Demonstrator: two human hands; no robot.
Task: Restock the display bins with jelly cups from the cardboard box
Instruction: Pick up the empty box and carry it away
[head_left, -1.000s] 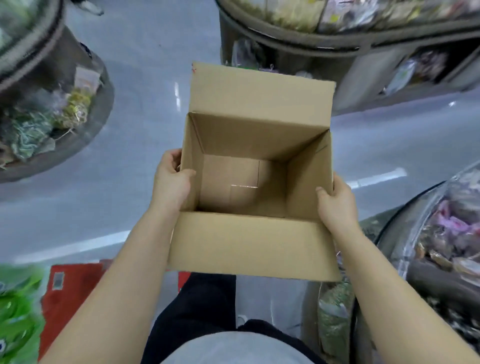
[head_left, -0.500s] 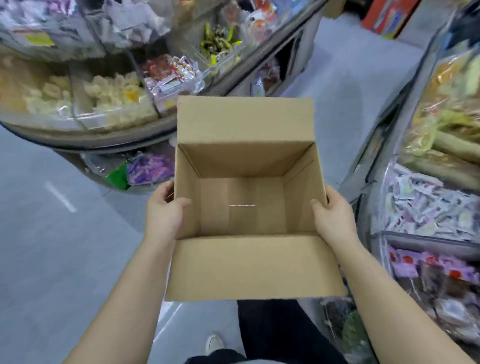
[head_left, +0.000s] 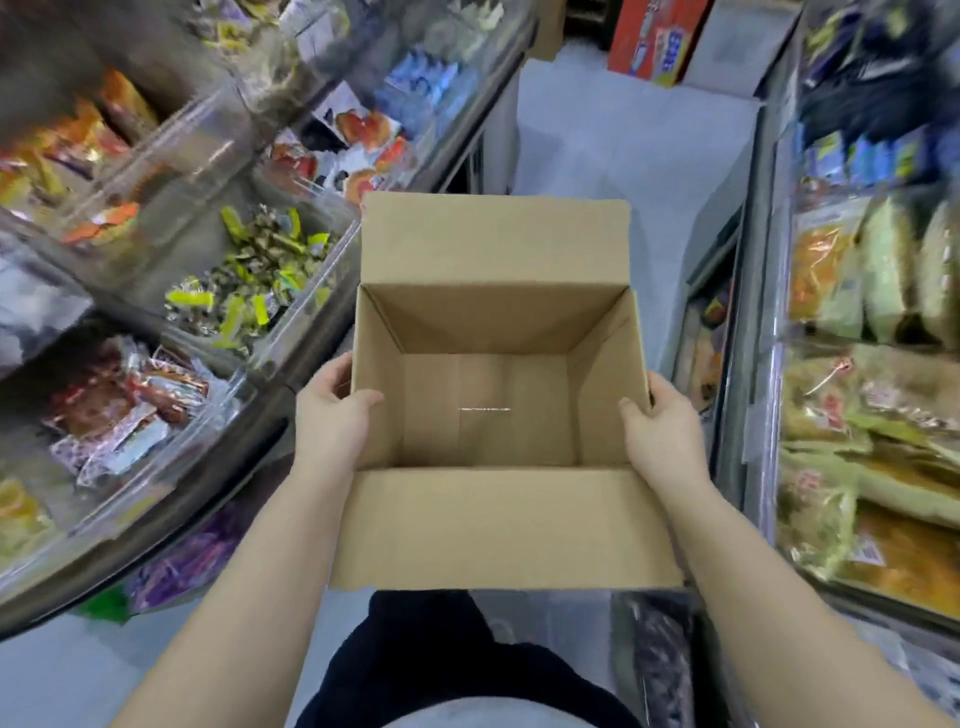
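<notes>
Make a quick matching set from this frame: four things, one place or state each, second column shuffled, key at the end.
Things:
1. cardboard box
2. left hand
3. right hand
4. bin of yellow-green wrapped sweets

States or places:
A. grips the box's right wall, thumb inside
B. open at the top, nothing inside
C. on the left shelf, beside the box
D. grips the box's left wall, thumb inside

Pairs: 1-B, 2-D, 3-A, 4-C
</notes>
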